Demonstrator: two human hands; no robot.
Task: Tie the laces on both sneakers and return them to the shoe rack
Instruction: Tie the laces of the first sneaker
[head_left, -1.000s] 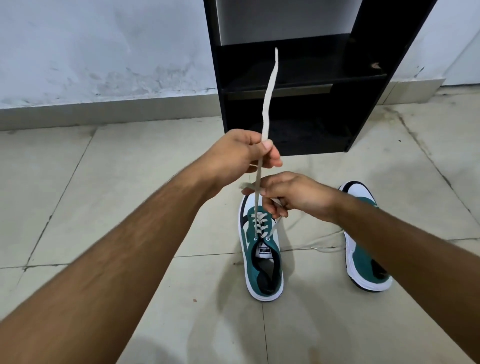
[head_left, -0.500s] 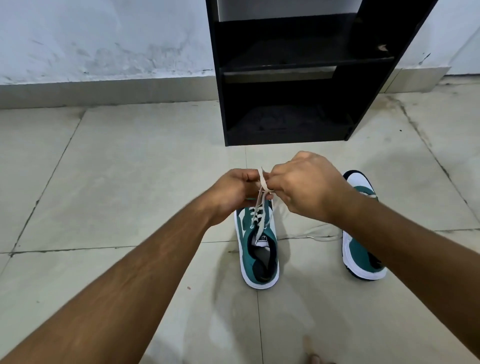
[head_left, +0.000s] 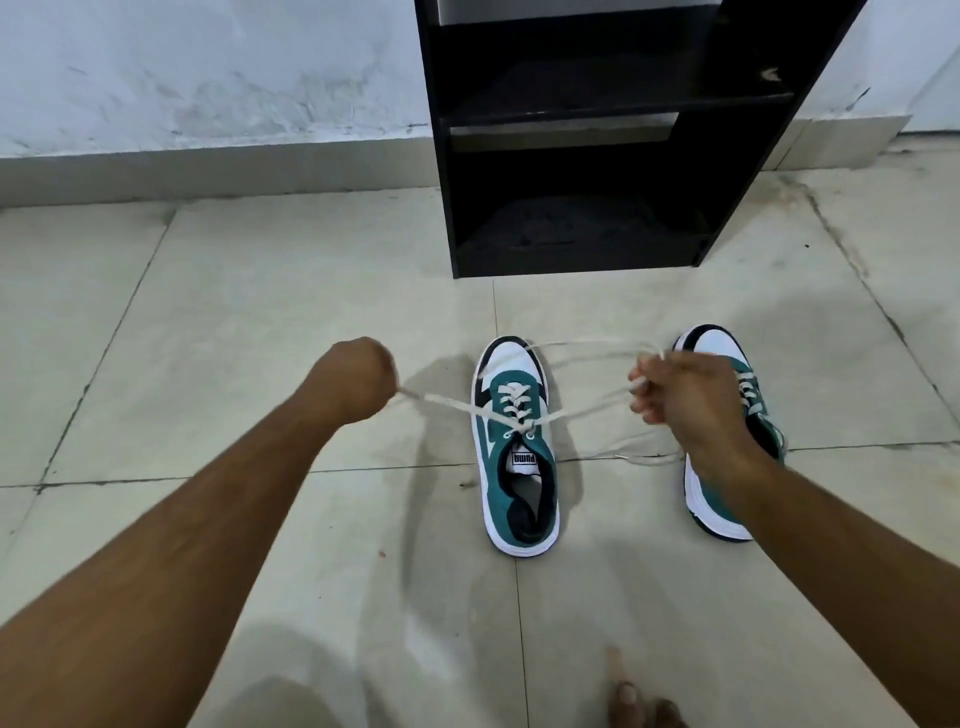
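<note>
Two sneakers sit on the tiled floor (head_left: 208, 338), neither yet on the black shoe rack (head_left: 571, 156) at twelve o'clock. The near sneaker (head_left: 517, 462), dead centre, has its lace (head_left: 576, 413) crossed into a knot at the top eyelets. The left hand (head_left: 356, 376), at nine o'clock from that knot, is a closed fist gripping one lace end; the right hand (head_left: 685, 397), at three o'clock, has its grip pinched shut on the other strand, which looks looped. Both pull outward, lace taut. By my reading the first knot or bow is just being tightened. The second sneaker (head_left: 727, 431), behind the right hand, lies with loose laces trailing, untied.
</note>
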